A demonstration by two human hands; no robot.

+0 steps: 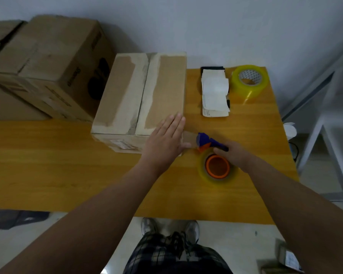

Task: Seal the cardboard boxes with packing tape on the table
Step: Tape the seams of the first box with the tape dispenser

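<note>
A closed cardboard box [127, 95] with old torn tape marks along its centre seam stands on the orange wooden table [67, 165]. My left hand [166, 139] lies flat, fingers apart, on the box's near right corner, over a strip of clear tape. My right hand [234, 155] grips the blue handle of a tape dispenser [210, 147] just right of the box. The dispenser carries a clear roll with an orange core [217, 167]. A short stretch of tape runs from the dispenser to the box corner.
A spare roll of yellowish clear tape [249, 80] and a black tray of white paper labels [215, 91] lie at the table's far right. Larger cardboard boxes [48, 62] stand at the left rear. A white frame [329, 115] stands to the right of the table.
</note>
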